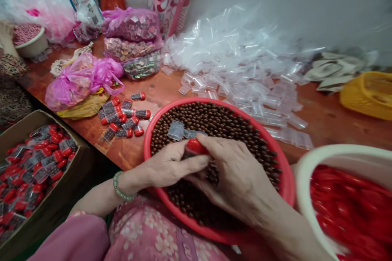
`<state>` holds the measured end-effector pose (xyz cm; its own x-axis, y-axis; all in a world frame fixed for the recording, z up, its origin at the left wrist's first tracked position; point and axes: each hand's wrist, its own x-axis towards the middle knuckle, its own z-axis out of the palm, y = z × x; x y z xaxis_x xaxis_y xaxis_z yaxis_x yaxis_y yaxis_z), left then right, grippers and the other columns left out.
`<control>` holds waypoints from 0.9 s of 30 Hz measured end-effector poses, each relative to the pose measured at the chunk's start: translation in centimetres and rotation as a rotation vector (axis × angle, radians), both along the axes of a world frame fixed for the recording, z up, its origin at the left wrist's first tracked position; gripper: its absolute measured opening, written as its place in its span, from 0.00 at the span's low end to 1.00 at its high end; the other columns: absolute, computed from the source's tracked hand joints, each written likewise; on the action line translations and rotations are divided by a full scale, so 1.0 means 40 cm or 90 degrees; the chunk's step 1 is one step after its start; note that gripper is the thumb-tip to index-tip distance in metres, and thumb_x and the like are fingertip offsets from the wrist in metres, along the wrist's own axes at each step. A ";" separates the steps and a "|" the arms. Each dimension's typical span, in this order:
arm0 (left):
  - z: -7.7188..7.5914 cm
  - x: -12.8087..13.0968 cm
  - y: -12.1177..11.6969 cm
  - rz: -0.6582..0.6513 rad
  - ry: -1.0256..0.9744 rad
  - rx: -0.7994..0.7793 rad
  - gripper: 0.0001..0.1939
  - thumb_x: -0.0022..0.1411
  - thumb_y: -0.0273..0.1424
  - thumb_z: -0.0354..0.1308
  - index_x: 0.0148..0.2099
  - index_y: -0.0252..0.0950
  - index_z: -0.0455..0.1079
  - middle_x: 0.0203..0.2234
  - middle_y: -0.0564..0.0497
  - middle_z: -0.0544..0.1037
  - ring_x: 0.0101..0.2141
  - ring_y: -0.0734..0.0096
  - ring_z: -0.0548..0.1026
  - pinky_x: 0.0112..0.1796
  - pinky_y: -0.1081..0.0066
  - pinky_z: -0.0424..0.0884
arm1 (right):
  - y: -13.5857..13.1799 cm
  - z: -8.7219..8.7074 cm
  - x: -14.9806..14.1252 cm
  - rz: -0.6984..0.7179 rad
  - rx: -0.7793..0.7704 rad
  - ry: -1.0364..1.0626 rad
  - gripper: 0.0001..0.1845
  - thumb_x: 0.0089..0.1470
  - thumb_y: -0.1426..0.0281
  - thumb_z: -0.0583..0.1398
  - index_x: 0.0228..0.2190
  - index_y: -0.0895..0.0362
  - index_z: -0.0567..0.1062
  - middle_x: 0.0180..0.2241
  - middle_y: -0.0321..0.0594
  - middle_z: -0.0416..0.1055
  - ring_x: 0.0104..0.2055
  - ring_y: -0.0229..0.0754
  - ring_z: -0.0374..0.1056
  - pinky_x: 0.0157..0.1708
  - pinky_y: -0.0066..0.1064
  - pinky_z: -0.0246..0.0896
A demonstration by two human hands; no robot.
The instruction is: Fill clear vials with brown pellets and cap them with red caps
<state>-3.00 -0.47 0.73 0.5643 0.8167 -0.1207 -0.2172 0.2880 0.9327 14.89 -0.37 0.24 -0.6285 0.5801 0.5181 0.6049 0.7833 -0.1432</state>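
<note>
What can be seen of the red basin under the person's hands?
The red basin is round and shallow, of glossy-looking plastic with a smooth rim, sitting at the table's edge. It is filled with small brown beads, a clear tube lying on them. The left hand and right hand reach over it around a red-capped tube.

Packing workshop: wood table (324,110) w/ heaps of clear tubes (232,61), cardboard box (30,124) of filled ones.
</note>
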 end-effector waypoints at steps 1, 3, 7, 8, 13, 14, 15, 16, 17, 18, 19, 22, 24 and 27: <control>0.003 -0.025 0.010 0.048 0.083 0.076 0.21 0.62 0.49 0.57 0.35 0.33 0.67 0.28 0.52 0.70 0.30 0.74 0.69 0.36 0.72 0.68 | 0.018 -0.003 0.006 0.004 -0.018 -0.009 0.32 0.60 0.63 0.59 0.59 0.67 0.58 0.46 0.57 0.72 0.47 0.53 0.69 0.43 0.44 0.67; -0.004 -0.083 0.040 0.166 0.287 0.219 0.17 0.66 0.44 0.52 0.37 0.34 0.67 0.29 0.50 0.72 0.32 0.71 0.70 0.38 0.69 0.69 | 0.057 -0.008 0.023 -0.015 -0.055 -0.023 0.29 0.60 0.63 0.59 0.58 0.64 0.61 0.49 0.56 0.71 0.50 0.54 0.68 0.47 0.46 0.67; -0.083 -0.198 0.136 0.356 0.752 0.421 0.15 0.68 0.37 0.47 0.43 0.31 0.68 0.36 0.41 0.75 0.39 0.58 0.73 0.46 0.59 0.70 | 0.132 -0.014 0.049 -0.018 -0.183 -0.035 0.13 0.62 0.69 0.57 0.48 0.57 0.72 0.46 0.48 0.73 0.48 0.48 0.70 0.49 0.42 0.68; -0.111 -0.220 0.163 0.354 0.836 0.458 0.15 0.68 0.35 0.46 0.45 0.30 0.68 0.39 0.38 0.75 0.44 0.55 0.73 0.50 0.56 0.68 | 0.150 -0.015 0.049 -0.001 -0.221 -0.040 0.12 0.62 0.71 0.56 0.47 0.57 0.73 0.46 0.47 0.73 0.49 0.47 0.70 0.50 0.41 0.68; -0.210 -0.280 0.238 0.312 0.997 0.494 0.18 0.62 0.27 0.50 0.53 0.24 0.67 0.49 0.33 0.73 0.59 0.44 0.63 0.59 0.45 0.58 | 0.223 -0.010 0.016 0.063 -0.339 -0.145 0.18 0.57 0.75 0.60 0.50 0.56 0.74 0.51 0.47 0.71 0.54 0.50 0.67 0.56 0.47 0.64; -0.214 -0.282 0.236 0.319 0.977 0.505 0.20 0.62 0.28 0.51 0.55 0.25 0.66 0.51 0.33 0.73 0.60 0.44 0.63 0.60 0.44 0.57 | 0.234 -0.006 0.007 0.066 -0.350 -0.167 0.19 0.56 0.74 0.62 0.50 0.56 0.74 0.51 0.47 0.71 0.54 0.51 0.68 0.56 0.48 0.64; -0.211 -0.280 0.230 0.330 0.939 0.520 0.21 0.62 0.29 0.52 0.56 0.25 0.65 0.52 0.34 0.73 0.60 0.46 0.64 0.60 0.45 0.58 | 0.242 -0.002 -0.001 0.069 -0.358 -0.183 0.20 0.55 0.72 0.64 0.50 0.55 0.75 0.51 0.47 0.71 0.53 0.51 0.68 0.55 0.48 0.64; -0.203 -0.275 0.219 0.349 0.887 0.535 0.20 0.63 0.30 0.52 0.56 0.26 0.66 0.52 0.35 0.73 0.59 0.49 0.65 0.60 0.47 0.59 | 0.248 0.002 -0.009 0.071 -0.362 -0.193 0.21 0.54 0.70 0.65 0.51 0.54 0.75 0.50 0.47 0.71 0.52 0.52 0.68 0.54 0.48 0.65; -0.192 -0.266 0.206 0.374 0.828 0.544 0.19 0.65 0.31 0.51 0.55 0.27 0.67 0.52 0.36 0.74 0.58 0.52 0.67 0.60 0.50 0.60 | 0.252 0.006 -0.017 0.073 -0.364 -0.200 0.22 0.54 0.67 0.65 0.51 0.54 0.75 0.50 0.47 0.72 0.52 0.52 0.68 0.54 0.48 0.65; -0.177 -0.254 0.190 0.405 0.769 0.546 0.18 0.66 0.32 0.50 0.55 0.28 0.67 0.52 0.37 0.75 0.57 0.56 0.69 0.60 0.53 0.62 | 0.255 0.009 -0.025 0.076 -0.363 -0.206 0.22 0.54 0.65 0.66 0.51 0.54 0.75 0.50 0.47 0.72 0.52 0.53 0.68 0.53 0.49 0.65; -0.161 -0.239 0.173 0.435 0.713 0.545 0.18 0.68 0.33 0.49 0.54 0.29 0.68 0.52 0.39 0.75 0.56 0.58 0.71 0.59 0.55 0.64 | 0.255 0.011 -0.033 0.076 -0.361 -0.212 0.22 0.55 0.64 0.65 0.51 0.54 0.75 0.50 0.48 0.72 0.52 0.53 0.68 0.53 0.49 0.65; -0.119 -0.186 0.123 0.442 0.597 0.548 0.16 0.69 0.33 0.49 0.51 0.31 0.71 0.50 0.41 0.77 0.53 0.63 0.74 0.57 0.59 0.68 | 0.248 0.007 -0.058 0.073 -0.366 -0.214 0.19 0.55 0.68 0.64 0.49 0.58 0.74 0.49 0.49 0.72 0.53 0.53 0.67 0.55 0.48 0.63; -0.103 -0.153 0.096 0.395 0.553 0.560 0.14 0.69 0.31 0.48 0.50 0.31 0.72 0.48 0.42 0.78 0.53 0.64 0.74 0.57 0.60 0.68 | 0.241 0.005 -0.067 0.074 -0.371 -0.198 0.19 0.55 0.71 0.63 0.49 0.60 0.74 0.48 0.49 0.72 0.53 0.52 0.66 0.56 0.46 0.62; -0.092 -0.120 0.063 0.327 0.529 0.582 0.15 0.70 0.30 0.48 0.53 0.30 0.70 0.51 0.39 0.77 0.56 0.63 0.72 0.58 0.60 0.68 | 0.227 0.017 -0.050 0.058 -0.342 -0.148 0.19 0.55 0.70 0.62 0.49 0.60 0.73 0.47 0.49 0.72 0.51 0.51 0.67 0.54 0.44 0.64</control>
<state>-7.80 2.06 -2.94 0.1967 0.8839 0.4243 0.6108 -0.4490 0.6522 12.87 8.73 0.93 -0.7502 0.6612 0.0094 0.6015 0.6882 -0.4056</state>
